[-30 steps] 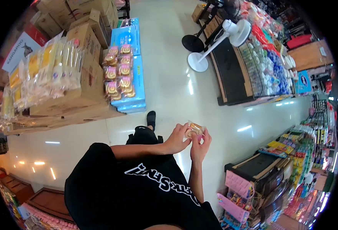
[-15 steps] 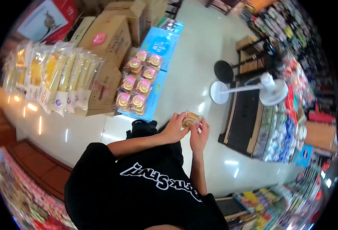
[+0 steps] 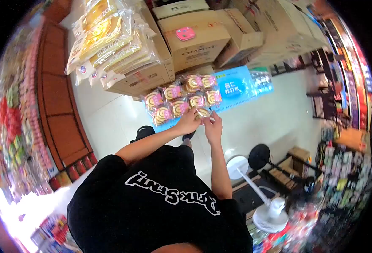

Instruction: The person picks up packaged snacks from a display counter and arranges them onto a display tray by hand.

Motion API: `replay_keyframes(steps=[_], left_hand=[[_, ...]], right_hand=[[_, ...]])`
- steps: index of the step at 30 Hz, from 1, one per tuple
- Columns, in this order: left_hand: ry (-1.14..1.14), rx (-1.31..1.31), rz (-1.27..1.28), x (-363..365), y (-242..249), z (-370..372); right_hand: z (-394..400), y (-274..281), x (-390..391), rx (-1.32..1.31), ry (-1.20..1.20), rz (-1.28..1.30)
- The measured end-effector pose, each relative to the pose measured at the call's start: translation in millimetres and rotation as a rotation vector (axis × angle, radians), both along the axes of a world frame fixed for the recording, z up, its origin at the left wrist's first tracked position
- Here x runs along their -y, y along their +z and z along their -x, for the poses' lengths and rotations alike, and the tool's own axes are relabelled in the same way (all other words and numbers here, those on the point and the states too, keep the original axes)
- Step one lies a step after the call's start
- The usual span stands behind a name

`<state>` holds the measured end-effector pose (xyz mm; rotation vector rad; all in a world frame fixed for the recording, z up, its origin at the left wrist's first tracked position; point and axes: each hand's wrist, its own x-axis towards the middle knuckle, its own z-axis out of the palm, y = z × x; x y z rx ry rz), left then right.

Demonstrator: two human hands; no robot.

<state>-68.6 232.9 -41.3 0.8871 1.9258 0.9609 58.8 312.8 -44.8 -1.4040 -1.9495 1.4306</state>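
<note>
A wrapped swirl pastry is held between my two hands. My left hand grips its left side with closed fingers, and my right hand pinches the wrapper on the right. Just beyond them, several similar pastries with pink labels stand in two rows on a blue box.
Cardboard boxes rise behind the pastries, with long packaged breads on the left. A pink tin lies on one box. A white fan stands at the lower right, near a black platform. Brown cabinets line the left.
The view has turned to the right of its earlier framing, so the boxes now lie ahead. My hands, still holding the pastry, are now close to the pastry rows.
</note>
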Motion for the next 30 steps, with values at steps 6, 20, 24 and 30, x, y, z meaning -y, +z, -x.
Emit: replay_keyframes(steps=[6,20,24,30], left_hand=[[0.137,-0.225,0.004,-49.7,-43.2,-2.3],[0.283,-0.018,0.151,-89.4,-129.1,12.5],[0.504,0.113,-0.103,-35.0,13.3,18.5],[0.649,0.14,-0.211,52.9,51.9,24.2]], right_hand=[[51.1,-41.3,-86.6,-0.049,0.442,0.048],[89.2,-148.3,-119.6,-0.56,0.447,0.769],[93.3,-95.5,-110.5,-0.028,0.754,-0.095],[100.1,-96.1,-104.3,-0.07,0.699,-0.117]])
